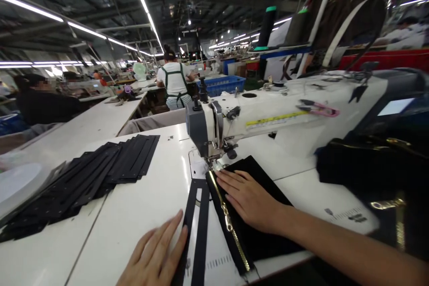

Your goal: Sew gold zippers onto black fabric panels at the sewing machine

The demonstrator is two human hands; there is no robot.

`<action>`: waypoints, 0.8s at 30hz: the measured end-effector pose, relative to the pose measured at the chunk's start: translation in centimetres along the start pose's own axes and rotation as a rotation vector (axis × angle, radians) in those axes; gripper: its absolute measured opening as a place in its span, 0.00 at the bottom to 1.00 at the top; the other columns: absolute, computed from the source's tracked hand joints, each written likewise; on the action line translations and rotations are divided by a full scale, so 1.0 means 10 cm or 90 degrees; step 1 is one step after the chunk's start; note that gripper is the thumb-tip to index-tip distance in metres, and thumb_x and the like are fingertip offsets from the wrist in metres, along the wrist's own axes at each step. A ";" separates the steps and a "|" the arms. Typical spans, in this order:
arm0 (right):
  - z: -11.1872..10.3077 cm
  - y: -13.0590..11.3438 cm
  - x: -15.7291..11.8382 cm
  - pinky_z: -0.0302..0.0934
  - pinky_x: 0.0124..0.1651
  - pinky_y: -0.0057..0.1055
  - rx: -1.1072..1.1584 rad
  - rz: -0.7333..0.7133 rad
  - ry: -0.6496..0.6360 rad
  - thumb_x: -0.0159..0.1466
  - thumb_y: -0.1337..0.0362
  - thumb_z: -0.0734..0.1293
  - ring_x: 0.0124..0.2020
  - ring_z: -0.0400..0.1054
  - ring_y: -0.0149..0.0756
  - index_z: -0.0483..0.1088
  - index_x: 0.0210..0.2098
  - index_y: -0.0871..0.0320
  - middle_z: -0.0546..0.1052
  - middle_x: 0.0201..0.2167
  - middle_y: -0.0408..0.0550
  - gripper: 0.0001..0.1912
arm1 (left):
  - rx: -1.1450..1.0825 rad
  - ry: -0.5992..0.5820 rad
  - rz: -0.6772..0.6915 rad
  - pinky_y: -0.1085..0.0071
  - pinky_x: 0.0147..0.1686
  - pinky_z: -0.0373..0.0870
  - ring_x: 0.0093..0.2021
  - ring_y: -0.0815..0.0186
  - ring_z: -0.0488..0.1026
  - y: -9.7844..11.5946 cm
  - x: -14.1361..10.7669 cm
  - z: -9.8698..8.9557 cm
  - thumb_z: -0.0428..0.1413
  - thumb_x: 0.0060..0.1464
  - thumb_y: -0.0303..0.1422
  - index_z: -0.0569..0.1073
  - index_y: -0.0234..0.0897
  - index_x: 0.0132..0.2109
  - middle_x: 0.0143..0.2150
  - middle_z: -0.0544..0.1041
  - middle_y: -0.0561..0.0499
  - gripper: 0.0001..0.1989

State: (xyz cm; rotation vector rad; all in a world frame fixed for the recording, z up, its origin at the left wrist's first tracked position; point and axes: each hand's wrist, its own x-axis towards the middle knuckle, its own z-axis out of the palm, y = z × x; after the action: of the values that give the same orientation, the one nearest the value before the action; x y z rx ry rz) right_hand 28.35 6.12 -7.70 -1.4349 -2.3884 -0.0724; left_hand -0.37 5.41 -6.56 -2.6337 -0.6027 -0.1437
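My right hand point(251, 199) lies flat with fingers stretched on a black fabric piece point(271, 237), its fingertips close to the needle area of the sewing machine point(211, 143). A gold zipper point(229, 221) with a metal pull runs along the left edge of that fabric. Left of it, a long black frame-shaped strip point(200, 241) with a slot down its middle reaches toward the presser foot. My left hand point(156, 252) rests with fingers extended, its fingertips at the strip's left edge. Whether the strip is under the foot I cannot tell.
A fanned pile of black slotted strips point(110, 165) lies on the table's left, beside a white round object point(20, 183). Pink-handled snips point(320, 108) rest on the machine arm. Dark pieces with gold zippers point(375, 165) lie at right. A person in a green apron point(174, 80) stands beyond.
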 end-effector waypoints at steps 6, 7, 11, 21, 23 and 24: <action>0.01 0.01 -0.01 0.47 0.58 0.41 0.032 0.026 -0.011 0.65 0.67 0.53 0.60 0.50 0.38 0.57 0.58 0.62 0.57 0.60 0.48 0.22 | -0.057 0.035 0.117 0.56 0.60 0.44 0.60 0.58 0.54 -0.17 0.16 0.09 0.46 0.57 0.38 0.54 0.33 0.61 0.59 0.62 0.44 0.27; 0.01 0.01 -0.02 0.47 0.58 0.41 0.034 0.030 -0.006 0.65 0.67 0.53 0.60 0.50 0.37 0.56 0.58 0.62 0.57 0.60 0.48 0.22 | -0.057 0.049 0.110 0.56 0.61 0.43 0.59 0.58 0.56 -0.14 0.14 0.10 0.46 0.57 0.38 0.56 0.35 0.60 0.57 0.65 0.45 0.26; -0.02 0.00 -0.04 0.47 0.57 0.42 0.034 0.034 0.007 0.65 0.66 0.53 0.60 0.50 0.38 0.55 0.59 0.62 0.58 0.59 0.50 0.22 | -0.084 0.095 -0.029 0.52 0.57 0.53 0.59 0.52 0.56 0.04 0.11 0.11 0.50 0.53 0.40 0.58 0.39 0.59 0.57 0.64 0.42 0.27; -0.04 -0.02 -0.07 0.47 0.58 0.44 0.039 0.032 -0.016 0.66 0.67 0.52 0.60 0.49 0.39 0.57 0.58 0.61 0.57 0.60 0.48 0.21 | -0.226 0.123 -0.188 0.66 0.34 0.74 0.36 0.63 0.73 -0.27 0.60 0.04 0.42 0.55 0.23 0.72 0.35 0.43 0.38 0.74 0.45 0.16; -0.03 -0.04 -0.12 0.46 0.59 0.43 0.044 0.034 0.000 0.66 0.67 0.52 0.60 0.49 0.38 0.57 0.58 0.62 0.58 0.59 0.48 0.21 | -0.186 0.197 -0.168 0.65 0.37 0.74 0.40 0.62 0.74 -0.27 0.62 0.01 0.44 0.55 0.23 0.71 0.34 0.45 0.42 0.74 0.44 0.15; -0.02 -0.05 -0.15 0.45 0.60 0.43 0.045 0.034 0.008 0.66 0.67 0.52 0.60 0.49 0.38 0.57 0.58 0.62 0.58 0.59 0.49 0.21 | -0.180 0.236 -0.150 0.66 0.40 0.74 0.42 0.62 0.73 -0.24 0.64 0.00 0.45 0.56 0.23 0.69 0.34 0.48 0.44 0.74 0.43 0.15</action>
State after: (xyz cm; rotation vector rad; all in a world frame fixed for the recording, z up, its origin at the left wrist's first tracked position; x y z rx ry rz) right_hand 28.57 4.58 -7.89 -1.4611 -2.3171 0.0171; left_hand 4.39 9.84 -4.39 -2.6853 -0.8046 -0.8231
